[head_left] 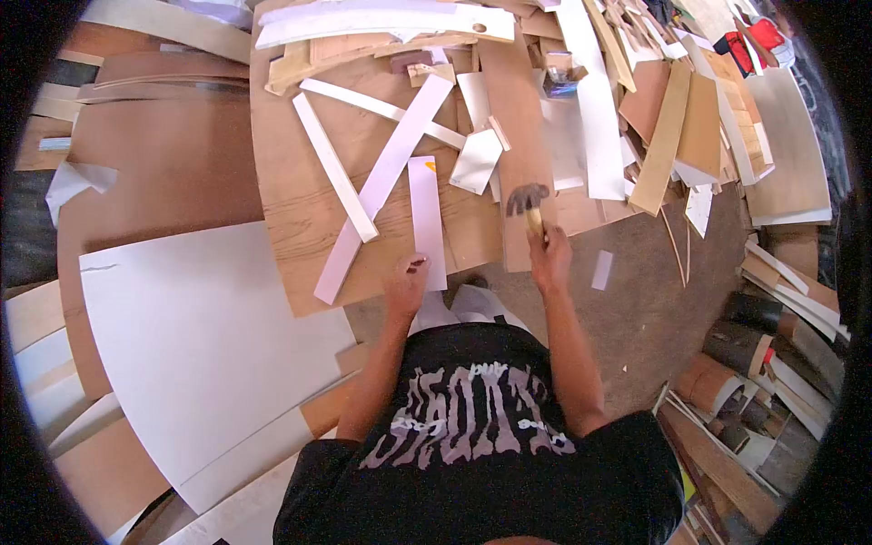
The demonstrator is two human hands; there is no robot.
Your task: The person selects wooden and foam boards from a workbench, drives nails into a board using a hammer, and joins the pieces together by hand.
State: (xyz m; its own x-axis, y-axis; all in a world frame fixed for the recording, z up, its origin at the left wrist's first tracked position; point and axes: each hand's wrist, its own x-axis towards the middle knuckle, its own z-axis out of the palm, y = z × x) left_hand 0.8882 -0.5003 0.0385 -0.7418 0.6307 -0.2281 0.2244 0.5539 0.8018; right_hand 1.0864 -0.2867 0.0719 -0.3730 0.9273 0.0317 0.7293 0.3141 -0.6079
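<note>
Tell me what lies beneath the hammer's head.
Below the hammer, in this view, is a long brown board. The patch directly behind the head is covered, so anything there can't be seen. The right hand hides part of the handle.

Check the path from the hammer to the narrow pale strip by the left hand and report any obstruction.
Nothing visible blocks it: between the hammer in the right hand and the strip are only part of the brown board and bare plywood surface.

A wooden table (pixel 295 213) carries two pale purple strips (pixel 425 204), two white strips (pixel 331 163), a brown board (pixel 518 109) and piled offcuts (pixel 386 25) along its far edge.
</note>
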